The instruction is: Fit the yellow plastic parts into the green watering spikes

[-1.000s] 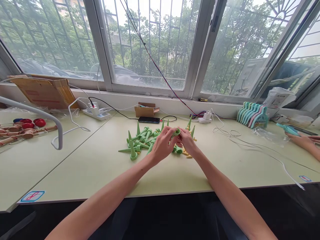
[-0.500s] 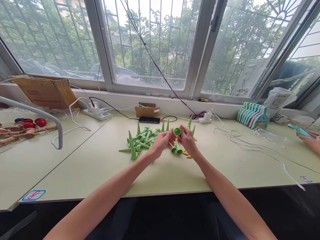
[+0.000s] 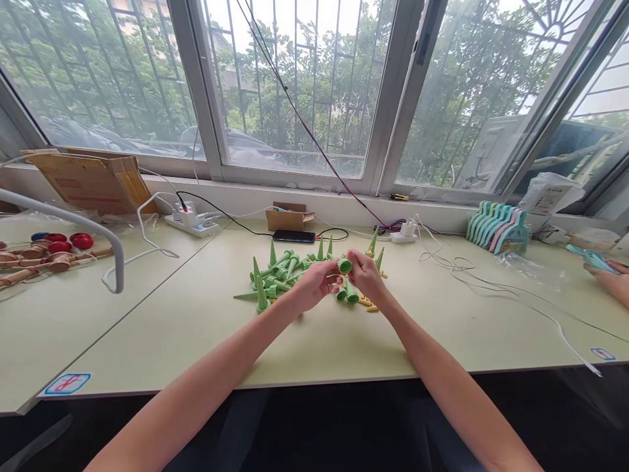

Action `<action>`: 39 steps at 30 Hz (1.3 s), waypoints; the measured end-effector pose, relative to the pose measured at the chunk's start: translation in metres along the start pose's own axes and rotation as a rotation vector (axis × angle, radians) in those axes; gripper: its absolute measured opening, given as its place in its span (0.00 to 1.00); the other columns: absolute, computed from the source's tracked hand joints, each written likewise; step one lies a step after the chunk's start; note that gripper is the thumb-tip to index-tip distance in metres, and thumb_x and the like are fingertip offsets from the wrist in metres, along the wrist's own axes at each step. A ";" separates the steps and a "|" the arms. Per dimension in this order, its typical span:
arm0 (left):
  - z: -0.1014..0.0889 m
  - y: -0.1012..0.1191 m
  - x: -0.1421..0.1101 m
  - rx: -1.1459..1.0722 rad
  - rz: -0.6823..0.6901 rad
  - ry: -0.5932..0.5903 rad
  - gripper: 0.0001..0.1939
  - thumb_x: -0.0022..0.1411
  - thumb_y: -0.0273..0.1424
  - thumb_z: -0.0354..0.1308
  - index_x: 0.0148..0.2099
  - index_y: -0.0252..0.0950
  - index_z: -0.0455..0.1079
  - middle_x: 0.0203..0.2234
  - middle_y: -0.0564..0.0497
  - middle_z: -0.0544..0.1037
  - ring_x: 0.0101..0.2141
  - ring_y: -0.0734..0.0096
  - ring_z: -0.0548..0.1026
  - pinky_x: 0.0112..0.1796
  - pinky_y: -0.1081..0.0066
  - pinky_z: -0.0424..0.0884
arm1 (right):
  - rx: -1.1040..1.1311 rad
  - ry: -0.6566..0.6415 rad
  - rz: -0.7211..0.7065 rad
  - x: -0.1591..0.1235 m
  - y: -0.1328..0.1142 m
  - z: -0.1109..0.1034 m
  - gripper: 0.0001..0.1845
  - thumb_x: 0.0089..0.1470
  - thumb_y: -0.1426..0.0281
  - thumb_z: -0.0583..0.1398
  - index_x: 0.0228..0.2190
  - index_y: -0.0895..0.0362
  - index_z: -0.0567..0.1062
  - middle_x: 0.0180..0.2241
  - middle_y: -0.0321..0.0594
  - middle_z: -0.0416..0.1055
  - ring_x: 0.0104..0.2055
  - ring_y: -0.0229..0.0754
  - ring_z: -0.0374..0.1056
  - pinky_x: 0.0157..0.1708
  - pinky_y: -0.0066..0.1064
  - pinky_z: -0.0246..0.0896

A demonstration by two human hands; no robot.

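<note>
Green spikes (image 3: 280, 272) lie heaped on the tabletop (image 3: 196, 328). The left hand (image 3: 314, 286) touches a green piece (image 3: 344, 265), whether gripping I cannot tell; the right hand (image 3: 366, 275) pinches it above the tabletop, near yellow pieces (image 3: 372, 309).

Pale table (image 3: 344, 347): heaped green cones (image 3: 282, 284), yellow pieces (image 3: 372, 309) beside, black phone (image 3: 293, 236) behind.

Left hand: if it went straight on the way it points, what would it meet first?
Probably the green plastic piece in the right hand; the left hand seems to touch it, though depth is unclear.
</note>
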State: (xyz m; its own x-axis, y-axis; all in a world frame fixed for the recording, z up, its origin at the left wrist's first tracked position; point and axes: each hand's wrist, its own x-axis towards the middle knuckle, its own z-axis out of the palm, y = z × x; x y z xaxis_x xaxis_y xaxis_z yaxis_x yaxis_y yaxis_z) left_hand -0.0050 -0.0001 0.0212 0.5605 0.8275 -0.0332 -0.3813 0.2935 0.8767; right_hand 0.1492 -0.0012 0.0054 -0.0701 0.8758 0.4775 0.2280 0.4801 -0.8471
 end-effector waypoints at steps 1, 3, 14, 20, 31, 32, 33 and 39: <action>-0.001 0.000 0.000 -0.018 -0.014 0.002 0.13 0.56 0.36 0.65 0.34 0.32 0.69 0.27 0.52 0.70 0.25 0.80 0.68 0.21 0.78 0.64 | -0.007 -0.009 -0.001 0.000 0.000 0.000 0.21 0.63 0.54 0.50 0.24 0.53 0.56 0.18 0.29 0.50 0.20 0.34 0.49 0.20 0.26 0.46; -0.002 0.000 0.000 -0.052 -0.037 0.009 0.11 0.57 0.34 0.65 0.34 0.32 0.69 0.26 0.52 0.70 0.25 0.79 0.69 0.22 0.77 0.65 | -0.020 -0.027 0.001 0.000 -0.002 0.000 0.21 0.63 0.54 0.50 0.24 0.53 0.55 0.19 0.29 0.49 0.20 0.33 0.49 0.20 0.26 0.46; -0.004 0.000 0.000 -0.115 -0.044 -0.063 0.10 0.57 0.32 0.64 0.36 0.32 0.69 0.27 0.52 0.71 0.25 0.78 0.70 0.23 0.76 0.66 | 0.015 -0.046 0.009 -0.001 -0.003 0.000 0.21 0.63 0.54 0.50 0.24 0.54 0.55 0.20 0.29 0.48 0.20 0.33 0.48 0.20 0.27 0.46; -0.002 0.001 -0.002 -0.030 0.027 -0.051 0.12 0.56 0.34 0.65 0.34 0.31 0.68 0.25 0.53 0.67 0.24 0.79 0.68 0.21 0.78 0.63 | 0.003 -0.054 0.022 -0.001 -0.004 0.000 0.23 0.62 0.51 0.50 0.24 0.53 0.55 0.19 0.29 0.48 0.20 0.33 0.47 0.19 0.27 0.45; -0.004 0.004 -0.004 0.456 0.212 -0.036 0.20 0.55 0.45 0.64 0.32 0.34 0.63 0.24 0.55 0.65 0.22 0.80 0.65 0.21 0.75 0.61 | -0.003 -0.126 0.060 0.000 -0.006 -0.006 0.24 0.60 0.50 0.52 0.23 0.54 0.56 0.18 0.29 0.48 0.18 0.33 0.48 0.19 0.28 0.48; -0.006 0.003 -0.003 0.516 0.226 -0.032 0.19 0.57 0.45 0.63 0.32 0.34 0.63 0.24 0.54 0.66 0.21 0.80 0.65 0.21 0.75 0.61 | -0.031 -0.136 0.053 0.000 -0.005 -0.006 0.24 0.61 0.50 0.51 0.22 0.54 0.57 0.18 0.29 0.49 0.19 0.33 0.49 0.20 0.28 0.47; -0.008 0.002 -0.003 0.582 0.242 -0.021 0.19 0.58 0.46 0.61 0.33 0.34 0.63 0.23 0.55 0.66 0.21 0.79 0.65 0.22 0.75 0.61 | -0.061 -0.148 0.046 0.000 -0.005 -0.007 0.25 0.61 0.50 0.51 0.22 0.54 0.56 0.18 0.29 0.49 0.19 0.34 0.49 0.20 0.29 0.47; -0.012 -0.004 -0.002 0.860 0.325 0.021 0.14 0.63 0.42 0.55 0.34 0.37 0.61 0.18 0.58 0.62 0.19 0.77 0.62 0.20 0.75 0.56 | -0.195 -0.179 0.069 -0.001 -0.008 -0.007 0.24 0.62 0.55 0.50 0.19 0.54 0.56 0.15 0.30 0.51 0.19 0.35 0.48 0.21 0.30 0.44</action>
State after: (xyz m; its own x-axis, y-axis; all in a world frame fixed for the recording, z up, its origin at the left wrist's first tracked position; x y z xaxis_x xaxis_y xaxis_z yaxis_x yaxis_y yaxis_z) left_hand -0.0132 0.0024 0.0121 0.5053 0.8177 0.2758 0.1653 -0.4053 0.8991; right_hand 0.1542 -0.0062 0.0128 -0.2144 0.9091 0.3572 0.4192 0.4160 -0.8070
